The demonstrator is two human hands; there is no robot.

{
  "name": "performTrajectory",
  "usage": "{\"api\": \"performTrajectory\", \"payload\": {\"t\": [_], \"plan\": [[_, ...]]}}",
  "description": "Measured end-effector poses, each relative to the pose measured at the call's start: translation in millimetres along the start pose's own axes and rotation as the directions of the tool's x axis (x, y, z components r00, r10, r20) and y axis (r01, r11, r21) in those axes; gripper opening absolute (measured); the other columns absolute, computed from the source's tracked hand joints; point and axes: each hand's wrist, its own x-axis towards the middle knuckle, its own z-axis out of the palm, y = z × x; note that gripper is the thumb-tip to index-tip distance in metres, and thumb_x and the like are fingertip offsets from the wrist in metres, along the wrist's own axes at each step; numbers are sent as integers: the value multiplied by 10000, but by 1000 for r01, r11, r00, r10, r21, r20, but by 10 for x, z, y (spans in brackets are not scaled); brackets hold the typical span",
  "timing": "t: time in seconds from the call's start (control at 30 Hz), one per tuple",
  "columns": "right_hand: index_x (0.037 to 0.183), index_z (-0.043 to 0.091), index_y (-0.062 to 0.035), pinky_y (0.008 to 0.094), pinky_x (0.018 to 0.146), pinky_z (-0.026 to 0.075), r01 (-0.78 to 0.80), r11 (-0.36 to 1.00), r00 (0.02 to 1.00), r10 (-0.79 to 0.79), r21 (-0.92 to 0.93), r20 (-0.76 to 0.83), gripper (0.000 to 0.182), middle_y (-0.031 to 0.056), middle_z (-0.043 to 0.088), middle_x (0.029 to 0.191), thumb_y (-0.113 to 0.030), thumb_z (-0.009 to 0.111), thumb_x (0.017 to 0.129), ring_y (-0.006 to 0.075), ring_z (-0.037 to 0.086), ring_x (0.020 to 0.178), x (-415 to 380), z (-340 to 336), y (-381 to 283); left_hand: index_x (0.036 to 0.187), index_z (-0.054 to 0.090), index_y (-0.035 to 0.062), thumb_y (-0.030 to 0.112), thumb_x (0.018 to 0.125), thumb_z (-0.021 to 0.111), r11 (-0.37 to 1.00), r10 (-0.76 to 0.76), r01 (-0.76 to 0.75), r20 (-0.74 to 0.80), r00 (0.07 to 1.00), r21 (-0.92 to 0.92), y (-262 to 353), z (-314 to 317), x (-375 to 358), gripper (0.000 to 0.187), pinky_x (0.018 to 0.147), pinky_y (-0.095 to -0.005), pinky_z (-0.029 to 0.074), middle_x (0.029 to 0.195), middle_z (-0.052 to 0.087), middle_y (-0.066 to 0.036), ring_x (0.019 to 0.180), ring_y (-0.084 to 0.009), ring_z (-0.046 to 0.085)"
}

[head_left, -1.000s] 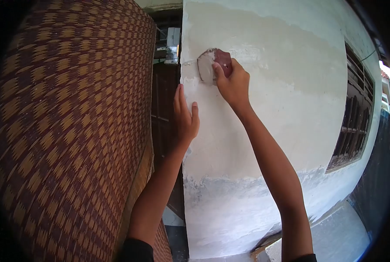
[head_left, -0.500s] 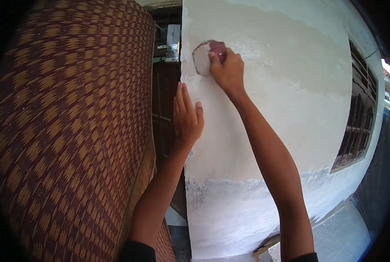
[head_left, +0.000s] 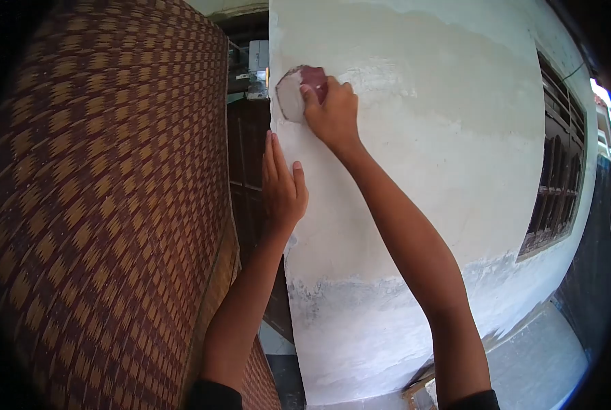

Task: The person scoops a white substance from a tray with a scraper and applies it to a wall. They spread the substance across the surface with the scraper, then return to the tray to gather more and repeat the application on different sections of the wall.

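My right hand grips a flat, rounded maroon scraper, its left part coated with pale putty. The scraper lies against the upper part of the whitish wall, close to the wall's left vertical edge. Lower down, my left hand rests at that same edge with its fingers stretched upward and the thumb apart, holding nothing. Around the scraper, the wall has a damp, shiny patch and a greyer band above.
A woven brown-and-maroon mat stands tall on the left. Between it and the wall is a dark doorway with a grey box above. A barred wooden window is set in the wall at right. A ledge lies below.
My right hand has slid the scraper slightly left, nearer the wall's edge. My left hand keeps its place at the edge, while the whole view has shifted a little.
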Motion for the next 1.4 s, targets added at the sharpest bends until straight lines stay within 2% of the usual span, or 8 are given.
{"api": "performTrajectory", "payload": {"t": [0.23,0.37,0.67,0.77,0.93,1.0,1.17,1.4], "plan": [[940,616,72,491,785,463,-373,858,892,436,353,-117,328,240,634,832,-247,639,868,403,597,860,145,-490,110,1495,180,-59,156,964,416,1000,20,-20,-24,1000,-10,-26,13,-12,621,1136,-478,273,1532,246,-254,1383,-412,318],[953,617,48,506,798,440,-115,987,989,125,109,-82,325,260,609,851,-263,650,864,428,573,851,-88,-159,64,1495,175,-65,155,970,406,1000,28,-28,-30,999,-5,-25,24,-7,615,1140,-478,269,1537,233,-257,1395,-411,299],[998,571,60,510,834,444,-353,853,900,422,384,-109,310,272,619,937,-229,611,892,436,586,913,36,-603,213,1474,191,-103,167,955,434,990,38,-35,-22,999,139,29,10,-29,634,1120,-480,299,1532,234,-274,1365,-422,337],[1025,560,56,524,861,409,-110,990,988,119,92,-101,346,275,613,929,-262,602,897,431,569,912,-16,-323,207,1480,172,-97,183,969,420,976,45,-41,-16,999,214,37,30,-26,633,1128,-481,286,1534,225,-271,1383,-418,312],[1044,550,50,531,878,398,-317,946,945,309,-72,-105,371,302,603,962,-287,602,897,454,565,935,21,-423,443,1485,153,-92,200,985,404,969,65,-63,-1,998,237,12,4,-18,631,1137,-483,268,1536,214,-272,1403,-419,280],[1066,555,54,536,890,398,-466,862,867,490,198,-94,354,281,614,1001,-264,579,910,433,574,968,33,-663,421,1482,160,-97,200,987,401,975,30,-29,-2,1000,219,39,13,-28,625,1135,-484,271,1537,211,-271,1399,-420,286],[1067,558,48,526,878,395,-116,993,989,119,31,-87,367,266,609,985,-283,567,910,439,547,976,-23,-291,198,1482,163,-98,201,987,410,968,16,-16,0,1000,249,65,23,-29,629,1128,-488,280,1540,205,-271,1393,-427,296],[957,577,80,498,740,475,-405,905,876,426,132,-229,293,261,648,853,-207,588,900,421,625,803,-5,-818,606,1490,157,-90,187,983,421,978,34,-30,-18,999,205,45,12,-17,635,1130,-478,278,1538,203,-279,1400,-427,287]]}}
